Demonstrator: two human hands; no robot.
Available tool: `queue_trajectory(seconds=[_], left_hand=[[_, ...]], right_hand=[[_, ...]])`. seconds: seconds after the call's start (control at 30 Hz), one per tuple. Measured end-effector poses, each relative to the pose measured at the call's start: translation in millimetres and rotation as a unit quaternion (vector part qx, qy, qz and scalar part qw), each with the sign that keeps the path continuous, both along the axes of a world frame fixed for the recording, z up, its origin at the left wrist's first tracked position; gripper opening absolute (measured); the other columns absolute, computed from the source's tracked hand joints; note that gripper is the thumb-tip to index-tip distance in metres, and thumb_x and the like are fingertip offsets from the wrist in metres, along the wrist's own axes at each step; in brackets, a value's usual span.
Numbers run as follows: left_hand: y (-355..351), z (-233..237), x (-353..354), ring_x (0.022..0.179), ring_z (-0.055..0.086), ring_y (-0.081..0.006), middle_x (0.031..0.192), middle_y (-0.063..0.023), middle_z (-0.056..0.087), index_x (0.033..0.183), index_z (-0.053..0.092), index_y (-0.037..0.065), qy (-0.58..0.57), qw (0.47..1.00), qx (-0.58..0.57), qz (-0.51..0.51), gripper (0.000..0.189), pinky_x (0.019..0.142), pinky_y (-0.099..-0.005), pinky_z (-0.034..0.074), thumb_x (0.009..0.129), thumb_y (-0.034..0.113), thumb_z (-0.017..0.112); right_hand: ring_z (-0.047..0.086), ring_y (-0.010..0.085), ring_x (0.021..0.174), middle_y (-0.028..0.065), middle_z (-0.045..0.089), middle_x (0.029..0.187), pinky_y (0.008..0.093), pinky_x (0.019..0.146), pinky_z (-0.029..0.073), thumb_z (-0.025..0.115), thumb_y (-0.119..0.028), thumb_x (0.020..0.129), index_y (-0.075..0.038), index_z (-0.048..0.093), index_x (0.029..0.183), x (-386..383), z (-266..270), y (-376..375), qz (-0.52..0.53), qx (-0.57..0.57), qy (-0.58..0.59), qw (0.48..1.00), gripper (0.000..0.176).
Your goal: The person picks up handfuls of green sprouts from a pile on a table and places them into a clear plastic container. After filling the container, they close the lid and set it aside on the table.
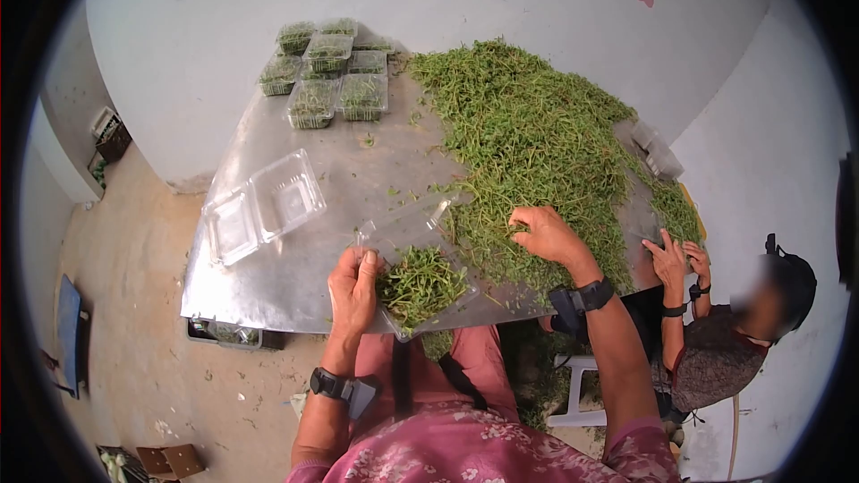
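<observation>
Our metal table (358,165) carries a big heap of soft, light greens (528,125). At its front edge, before us, is the open plastic box (452,313), loaded with greens. We judge it light, slick and easily dented, best held by the rim. Our left hand (354,293) pinches its left side; our right hand (548,234) curls over the heap, whether gripping stems we cannot tell.

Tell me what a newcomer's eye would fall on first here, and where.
The big heap of greens stands out most, covering much of the right side of the metal table. Next is the open clear box at the near edge, gripped by the left hand and holding some greens. Filled boxes cluster at the table's far left.
</observation>
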State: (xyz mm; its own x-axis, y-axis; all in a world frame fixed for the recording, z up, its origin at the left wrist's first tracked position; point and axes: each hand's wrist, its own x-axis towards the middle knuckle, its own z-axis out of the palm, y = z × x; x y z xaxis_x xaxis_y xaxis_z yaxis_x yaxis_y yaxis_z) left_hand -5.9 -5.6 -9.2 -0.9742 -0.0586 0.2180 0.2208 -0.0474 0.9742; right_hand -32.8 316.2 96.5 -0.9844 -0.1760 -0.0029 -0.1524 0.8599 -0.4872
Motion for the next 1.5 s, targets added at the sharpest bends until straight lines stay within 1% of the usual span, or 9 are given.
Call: queue_trajectory(seconds=[0.13,0.27,0.5,0.6,0.83,1.03,1.27,1.43,1.5], left_hand=[[-1,-2,0,0.078,0.060,-0.0131,0.084,-0.0053,0.064,0.100,0.062,-0.002,-0.008,1.000,-0.020,0.013,0.031,0.074,-0.0266,0.048,0.100,0.028,0.054],[2,2,0,0.076,0.057,-0.0117,0.080,-0.0052,0.065,0.097,0.062,-0.003,-0.001,1.000,0.003,0.018,0.028,0.071,-0.0276,0.047,0.098,0.025,0.056],[-1,0,0,0.078,0.060,-0.0134,0.082,-0.0060,0.065,0.100,0.063,-0.002,-0.002,0.999,-0.029,0.017,0.031,0.074,-0.0277,0.049,0.099,0.028,0.056],[-1,3,0,0.078,0.061,-0.0134,0.082,-0.0061,0.066,0.101,0.063,-0.002,-0.009,0.999,-0.030,0.017,0.031,0.074,-0.0279,0.049,0.099,0.028,0.056],[-1,6,2,0.078,0.060,-0.0131,0.082,-0.0056,0.066,0.101,0.063,-0.001,-0.011,0.999,-0.033,0.020,0.031,0.074,-0.0279,0.049,0.099,0.029,0.056],[1,3,0,0.074,0.056,-0.0108,0.078,-0.0041,0.064,0.096,0.062,-0.001,-0.005,1.000,-0.012,0.028,0.028,0.070,-0.0278,0.048,0.098,0.027,0.057],[1,3,0,0.076,0.056,-0.0107,0.079,-0.0041,0.064,0.097,0.062,-0.001,-0.019,1.000,-0.009,0.015,0.029,0.071,-0.0273,0.047,0.098,0.028,0.057],[0,-3,-1,0.079,0.059,-0.0121,0.084,-0.0045,0.064,0.101,0.062,-0.001,-0.022,1.000,0.005,-0.004,0.029,0.075,-0.0268,0.048,0.099,0.028,0.056],[2,-1,-1,0.075,0.056,-0.0106,0.079,-0.0036,0.064,0.098,0.062,-0.001,-0.009,1.000,0.006,0.010,0.028,0.070,-0.0266,0.047,0.098,0.027,0.057]], right_hand=[[0.049,0.0234,0.062,0.0138,0.053,0.069,0.0424,0.061,0.042,0.069,-0.010,0.080,0.000,0.056,0.097,4,21,0,-0.043,-0.035,-0.029,0.998,0.023],[0.044,0.0116,0.063,0.0030,0.050,0.071,0.0324,0.059,0.040,0.069,-0.009,0.078,-0.002,0.056,0.092,1,13,7,-0.006,-0.017,0.038,0.999,0.020],[0.043,0.0089,0.063,0.0025,0.052,0.072,0.0278,0.056,0.037,0.068,-0.006,0.078,-0.002,0.058,0.092,19,57,-33,0.057,-0.065,0.113,0.990,0.018],[0.061,0.0264,0.076,0.0134,0.063,0.085,0.0370,0.070,0.048,0.066,-0.006,0.076,0.001,0.058,0.094,30,79,-61,0.088,-0.042,0.086,0.992,0.020],[0.057,0.0371,0.087,0.0147,0.059,0.086,0.0443,0.077,0.046,0.065,-0.004,0.078,-0.001,0.056,0.093,37,60,-111,0.252,-0.047,0.092,0.962,0.017],[0.057,0.0373,0.094,0.0145,0.058,0.097,0.0449,0.082,0.047,0.066,-0.004,0.078,-0.002,0.056,0.102,40,13,-129,0.241,-0.022,0.041,0.969,0.026],[0.057,0.0395,0.097,0.0163,0.055,0.106,0.0446,0.083,0.048,0.068,-0.005,0.077,-0.001,0.055,0.111,49,21,-121,0.173,-0.090,0.054,0.979,0.036],[0.054,0.0258,0.100,0.0070,0.058,0.103,0.0392,0.087,0.036,0.071,-0.006,0.074,-0.008,0.062,0.102,56,18,-123,0.134,0.016,0.169,0.976,0.030],[0.053,0.0221,0.099,0.0048,0.058,0.101,0.0378,0.089,0.033,0.071,-0.009,0.075,-0.009,0.065,0.096,56,13,-124,0.126,0.025,0.185,0.974,0.022]])
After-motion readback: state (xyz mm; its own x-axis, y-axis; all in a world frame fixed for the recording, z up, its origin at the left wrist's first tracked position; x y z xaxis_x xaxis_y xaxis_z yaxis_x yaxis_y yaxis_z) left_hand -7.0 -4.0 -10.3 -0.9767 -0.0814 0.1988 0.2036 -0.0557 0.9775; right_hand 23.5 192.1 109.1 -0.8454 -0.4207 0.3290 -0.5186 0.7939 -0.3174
